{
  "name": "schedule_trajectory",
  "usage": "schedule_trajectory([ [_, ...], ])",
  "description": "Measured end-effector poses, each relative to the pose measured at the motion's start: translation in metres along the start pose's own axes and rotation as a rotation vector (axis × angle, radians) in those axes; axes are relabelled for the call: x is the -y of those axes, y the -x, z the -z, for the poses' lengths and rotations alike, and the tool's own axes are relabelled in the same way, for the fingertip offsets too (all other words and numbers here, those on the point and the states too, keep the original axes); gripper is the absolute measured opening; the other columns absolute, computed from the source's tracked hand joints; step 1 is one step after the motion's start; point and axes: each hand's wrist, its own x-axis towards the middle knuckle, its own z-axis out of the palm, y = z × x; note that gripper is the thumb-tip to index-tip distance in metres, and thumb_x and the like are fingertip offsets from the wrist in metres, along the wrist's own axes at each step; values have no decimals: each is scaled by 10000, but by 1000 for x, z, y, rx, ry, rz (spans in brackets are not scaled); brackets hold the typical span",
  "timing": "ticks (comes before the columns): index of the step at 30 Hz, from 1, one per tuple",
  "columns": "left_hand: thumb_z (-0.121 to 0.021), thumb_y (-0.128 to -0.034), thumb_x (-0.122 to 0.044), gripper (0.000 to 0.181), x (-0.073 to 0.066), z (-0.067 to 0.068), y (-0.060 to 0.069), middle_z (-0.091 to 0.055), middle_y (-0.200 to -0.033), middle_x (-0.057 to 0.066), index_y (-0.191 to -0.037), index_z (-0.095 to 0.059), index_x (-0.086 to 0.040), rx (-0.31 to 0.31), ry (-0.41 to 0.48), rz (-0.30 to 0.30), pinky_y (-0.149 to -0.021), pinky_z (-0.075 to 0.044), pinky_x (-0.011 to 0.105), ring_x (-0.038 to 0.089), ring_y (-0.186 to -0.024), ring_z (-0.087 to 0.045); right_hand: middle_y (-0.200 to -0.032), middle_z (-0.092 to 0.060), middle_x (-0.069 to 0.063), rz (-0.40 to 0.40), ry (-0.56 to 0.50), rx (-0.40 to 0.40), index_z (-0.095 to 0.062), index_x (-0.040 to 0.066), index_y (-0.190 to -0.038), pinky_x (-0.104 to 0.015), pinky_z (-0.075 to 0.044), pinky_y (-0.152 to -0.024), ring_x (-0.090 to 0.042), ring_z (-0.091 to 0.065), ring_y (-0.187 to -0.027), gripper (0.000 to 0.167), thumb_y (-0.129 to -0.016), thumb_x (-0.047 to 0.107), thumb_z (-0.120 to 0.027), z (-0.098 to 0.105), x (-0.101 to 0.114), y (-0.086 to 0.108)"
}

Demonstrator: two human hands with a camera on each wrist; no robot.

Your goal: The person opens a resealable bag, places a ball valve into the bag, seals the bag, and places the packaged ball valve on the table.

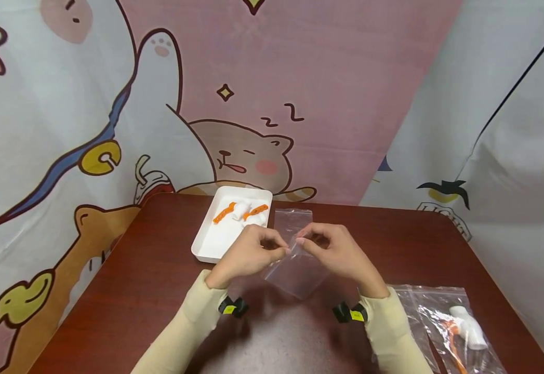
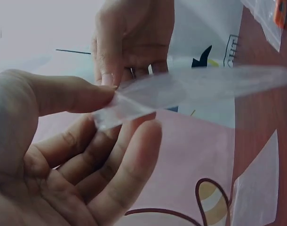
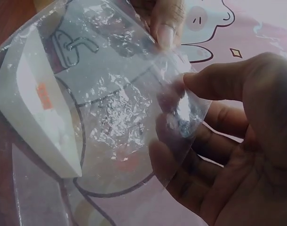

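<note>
A clear plastic zip bag [image 1: 300, 275] hangs between both hands above the table. My left hand [image 1: 254, 250] pinches its top edge between thumb and fingers. Opposite it, my right hand [image 1: 342, 250] pinches the same edge, thumb on the near side. In the left wrist view the bag [image 2: 181, 92] appears almost edge-on, its top in the left thumb's grip. Through the bag [image 3: 120, 113] in the right wrist view, the white tray shows; nothing is seen inside the bag.
Behind the left hand, a white tray [image 1: 208, 244] holds orange strips [image 1: 224, 213] and white plastic fittings [image 1: 241, 210]. Another clear bag [image 1: 292, 217] lies flat beyond the hands. At the front right, a filled bag [image 1: 435, 296] contains a white fitting [image 1: 469, 327] and orange pieces.
</note>
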Motion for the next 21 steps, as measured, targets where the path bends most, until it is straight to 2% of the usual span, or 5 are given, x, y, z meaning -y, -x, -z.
schedule_trajectory([
  [3, -748, -897, -136, 96, 1, -2, -1, -711, -730, -48, -831, -799, -182, 10, 30, 22, -582, -500, 228, 88, -638, -610, -953, -735, 29, -17, 11, -57, -744, 224, -1009, -270, -560, -679, -108, -664, -771, 69, -943, 240, -756, 0, 0, 3],
  [8, -758, -888, -129, 65, 3, -3, -3, -711, -707, -16, -844, -805, -128, -10, 75, 60, -532, -481, 229, 121, -576, -604, -1056, -715, 33, -71, 68, -240, -728, 206, -1102, -317, -547, -778, -132, -647, -903, 179, -931, 246, -765, 2, 4, 5],
  [12, -800, -872, -168, 50, 5, -4, -4, -720, -706, 50, -831, -802, -139, -56, 116, 108, -519, -460, 224, 217, -582, -630, -991, -730, 22, -119, 62, -338, -732, 186, -1073, -281, -527, -762, -143, -641, -872, 144, -943, 243, -750, 4, 10, 7],
  [16, -825, -856, -179, 75, 6, -5, -5, -685, -665, 81, -803, -786, -144, -105, 183, 128, -500, -435, 226, 233, -571, -614, -818, -704, 6, -143, 37, -265, -738, 197, -972, -265, -517, -635, -157, -638, -726, 61, -951, 255, -736, 2, 18, 7],
  [21, -813, -872, -176, 119, 7, -7, -5, -655, -649, -1, -800, -774, -89, -115, 234, 106, -507, -432, 221, 146, -557, -569, -815, -707, 21, -161, 2, -106, -736, 221, -943, -272, -507, -608, -168, -636, -695, 106, -958, 326, -723, -7, 25, 6],
])
